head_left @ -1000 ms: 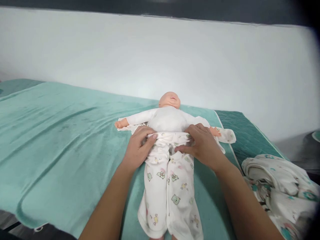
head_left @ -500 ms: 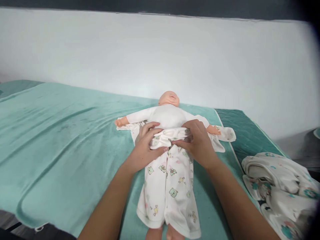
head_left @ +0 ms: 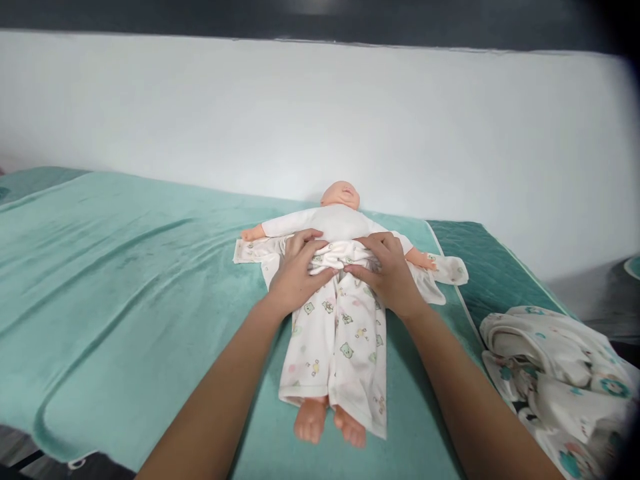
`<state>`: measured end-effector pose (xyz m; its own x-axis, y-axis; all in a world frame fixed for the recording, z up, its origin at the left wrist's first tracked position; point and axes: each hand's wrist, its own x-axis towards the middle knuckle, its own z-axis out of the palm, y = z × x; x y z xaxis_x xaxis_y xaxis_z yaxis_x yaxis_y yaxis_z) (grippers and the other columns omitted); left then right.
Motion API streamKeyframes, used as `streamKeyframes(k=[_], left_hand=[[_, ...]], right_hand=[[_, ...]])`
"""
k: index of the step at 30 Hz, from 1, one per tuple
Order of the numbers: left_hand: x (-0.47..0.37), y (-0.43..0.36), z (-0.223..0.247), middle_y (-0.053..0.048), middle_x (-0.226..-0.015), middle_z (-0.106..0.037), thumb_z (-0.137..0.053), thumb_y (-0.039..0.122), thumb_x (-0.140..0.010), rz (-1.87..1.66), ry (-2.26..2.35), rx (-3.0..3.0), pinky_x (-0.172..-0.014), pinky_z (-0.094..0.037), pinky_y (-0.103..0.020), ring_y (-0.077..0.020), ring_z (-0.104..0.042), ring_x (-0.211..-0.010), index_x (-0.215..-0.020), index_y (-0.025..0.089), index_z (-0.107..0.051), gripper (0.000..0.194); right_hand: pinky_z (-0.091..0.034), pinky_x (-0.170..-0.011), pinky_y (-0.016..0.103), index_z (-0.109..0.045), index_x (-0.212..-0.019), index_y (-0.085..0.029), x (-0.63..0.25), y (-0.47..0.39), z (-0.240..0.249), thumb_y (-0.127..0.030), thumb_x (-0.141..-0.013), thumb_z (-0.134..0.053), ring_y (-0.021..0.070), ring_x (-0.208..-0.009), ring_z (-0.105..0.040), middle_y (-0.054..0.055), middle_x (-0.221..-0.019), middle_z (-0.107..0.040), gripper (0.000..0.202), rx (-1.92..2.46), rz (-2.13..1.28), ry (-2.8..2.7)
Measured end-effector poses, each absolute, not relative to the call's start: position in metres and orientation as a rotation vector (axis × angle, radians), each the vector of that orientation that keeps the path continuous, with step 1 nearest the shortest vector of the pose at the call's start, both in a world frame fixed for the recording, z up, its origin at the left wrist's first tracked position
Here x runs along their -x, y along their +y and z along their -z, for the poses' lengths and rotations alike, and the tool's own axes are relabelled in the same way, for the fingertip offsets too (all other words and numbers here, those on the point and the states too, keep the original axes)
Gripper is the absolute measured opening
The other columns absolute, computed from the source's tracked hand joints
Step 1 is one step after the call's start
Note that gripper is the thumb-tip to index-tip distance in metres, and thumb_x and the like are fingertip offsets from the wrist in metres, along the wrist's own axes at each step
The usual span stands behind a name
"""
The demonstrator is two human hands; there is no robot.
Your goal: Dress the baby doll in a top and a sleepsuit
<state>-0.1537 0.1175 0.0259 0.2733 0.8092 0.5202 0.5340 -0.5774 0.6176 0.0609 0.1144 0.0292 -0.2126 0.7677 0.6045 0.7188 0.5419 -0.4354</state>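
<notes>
A baby doll in a white long-sleeved top lies on its back, arms spread and feet toward me. White baby pants printed with green bears cover its legs, and the feet stick out of the hems. At the bunched waistband, my left hand grips the left side between thumb and fingers. My right hand pinches the same waistband on the right, the two thumbs close together. Beneath the doll's arms lies a spread printed baby shirt, its middle hidden under the body.
A green sheet covers the bed, with a darker quilted part at the right. Crumpled white printed cloth lies at the right edge. The white wall stands behind the doll's head.
Both hands have pulled the pants' waistband a little up toward the doll's chest. The hems have risen, and the doll's feet now show fully.
</notes>
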Motion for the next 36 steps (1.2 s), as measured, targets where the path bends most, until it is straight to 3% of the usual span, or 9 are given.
streamKeyframes(k=[5,19,23,36], left_hand=[[0.154,0.11,-0.022,-0.008,-0.138,-0.04,-0.066,0.037,-0.087,-1.268,1.318,-2.233,-0.109,-0.038,-0.04,-0.0246,-0.04,-0.13,-0.122,0.026,-0.057,0.038],[0.154,0.111,-0.026,-0.008,-0.108,-0.051,-0.064,0.029,-0.086,-1.251,1.286,-2.491,-0.095,-0.041,-0.041,-0.0238,-0.044,-0.106,-0.095,0.021,-0.06,0.013],[0.155,0.11,-0.027,-0.007,-0.103,-0.06,-0.056,0.03,-0.092,-1.208,1.21,-2.592,-0.09,-0.039,-0.042,-0.0238,-0.048,-0.1,-0.091,0.021,-0.057,0.009],[0.155,0.103,-0.02,-0.004,-0.077,-0.06,-0.046,0.032,-0.096,-1.322,1.24,-2.709,-0.075,-0.036,-0.04,-0.0216,-0.047,-0.077,-0.083,0.022,-0.052,0.018]], right_hand=[[-0.04,-0.099,0.046,-0.062,-0.112,-0.028,-0.058,0.11,-0.03,-0.04,-0.087,-0.067,0.0291,-0.113,-0.046,0.008,-0.119,-0.054,0.028,1.196,-0.016,-2.008],[-0.036,-0.098,0.046,-0.057,-0.095,-0.023,-0.047,0.103,-0.032,-0.024,-0.082,-0.066,0.0289,-0.112,-0.043,0.008,-0.122,-0.056,0.016,1.197,0.135,-2.09],[-0.035,-0.098,0.047,-0.059,-0.095,-0.024,-0.047,0.102,-0.031,-0.027,-0.083,-0.065,0.0293,-0.11,-0.044,0.008,-0.12,-0.057,0.014,1.196,0.181,-2.098],[-0.035,-0.087,0.041,-0.057,-0.075,-0.024,-0.05,0.096,-0.029,-0.034,-0.088,-0.06,0.0251,-0.089,-0.05,0.004,-0.08,-0.062,0.017,1.222,0.381,-2.075]])
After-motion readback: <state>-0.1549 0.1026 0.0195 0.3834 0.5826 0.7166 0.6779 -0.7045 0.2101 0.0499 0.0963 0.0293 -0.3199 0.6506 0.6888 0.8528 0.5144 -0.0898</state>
